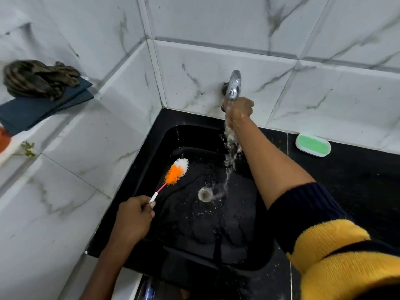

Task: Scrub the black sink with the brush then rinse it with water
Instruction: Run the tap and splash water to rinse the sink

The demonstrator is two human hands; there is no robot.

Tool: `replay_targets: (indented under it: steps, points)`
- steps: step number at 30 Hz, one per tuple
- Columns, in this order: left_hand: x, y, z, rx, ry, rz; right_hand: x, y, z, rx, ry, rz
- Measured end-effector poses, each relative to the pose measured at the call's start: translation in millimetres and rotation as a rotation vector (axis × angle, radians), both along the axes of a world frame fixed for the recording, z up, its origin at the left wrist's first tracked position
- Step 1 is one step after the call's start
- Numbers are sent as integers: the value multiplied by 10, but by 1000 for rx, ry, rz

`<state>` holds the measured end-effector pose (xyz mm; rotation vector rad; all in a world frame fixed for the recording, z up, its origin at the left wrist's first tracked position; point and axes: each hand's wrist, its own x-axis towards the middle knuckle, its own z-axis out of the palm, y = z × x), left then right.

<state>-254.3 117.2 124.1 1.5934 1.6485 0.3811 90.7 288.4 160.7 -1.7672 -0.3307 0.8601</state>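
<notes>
The black sink (173, 135) is set in a black counter, with a round drain (204, 194) in its wet floor. My left hand (132, 219) grips the white handle of a brush (175, 171) with orange and white bristles, its head hovering over the sink's left side. My right hand (238, 110) reaches to the chrome tap (233, 84) on the back wall and curls around the tap's lower part under the spout. Water (230, 154) runs over this hand and falls into the sink near the drain.
A green soap in a white dish (313, 145) sits on the counter at the right by the wall. On the left marble ledge lie a dark folded cloth (41, 107) and a brown bundle (36, 79). Marble-tiled walls close in on the left and back.
</notes>
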Motion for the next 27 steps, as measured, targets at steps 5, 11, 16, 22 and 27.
replay_targets:
  steps: [5, 11, 16, 22, 27]
  points:
    - [29, 62, -28, 12, 23, -12, 115, 167, -438, -71, 17, 158]
    - [88, 127, -82, 32, 54, -19, 165, 254, -359, -196, -230, 155]
    - [145, 152, -109, 16, 50, -26, 195, 164, -376, 88, 287, 109]
    - [171, 162, -122, 11, 57, -23, 121, 68, -494, 375, 777, 77]
    - [175, 173, -129, 5, 64, -20, 97, 64, -519, 380, 822, 108]
